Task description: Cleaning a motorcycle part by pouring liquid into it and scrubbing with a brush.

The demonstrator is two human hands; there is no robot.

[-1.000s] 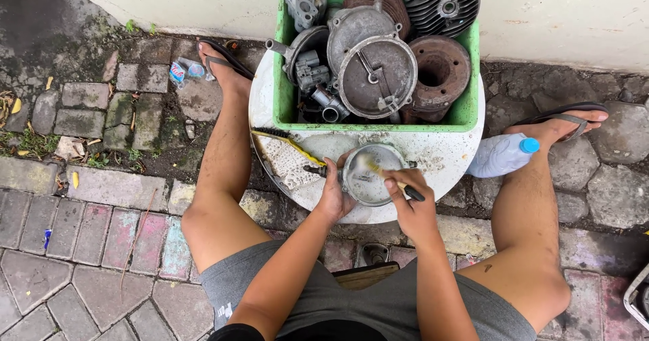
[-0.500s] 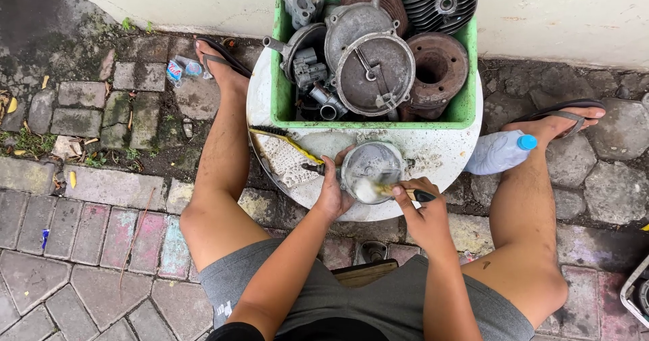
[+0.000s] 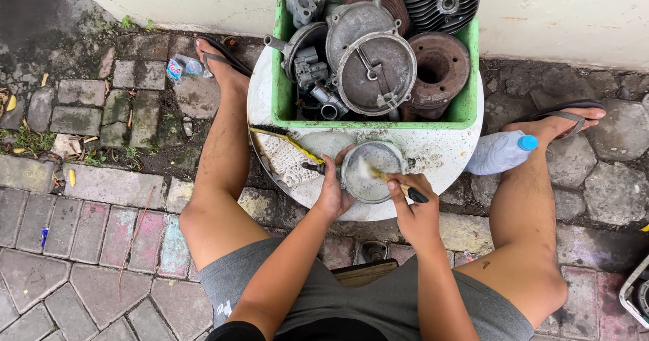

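A round grey metal cover (image 3: 373,171), wet with white foam, rests on a white round table top (image 3: 446,153). My left hand (image 3: 332,191) grips its left rim. My right hand (image 3: 414,209) is closed around a small brush (image 3: 391,180) whose bristles press on the cover's inner face. I sit with bare legs on either side of the table top, in dark sandals.
A green plastic crate (image 3: 466,104) full of several grey and rusty engine parts stands on the far half of the table top. A yellow-handled brush (image 3: 287,141) lies at its left. A clear bottle with a blue cap (image 3: 501,152) lies on the paving stones to the right.
The brush in my right hand has moved across the cover, from its right edge toward the middle. More white foam covers the part. My left hand stays on the rim.
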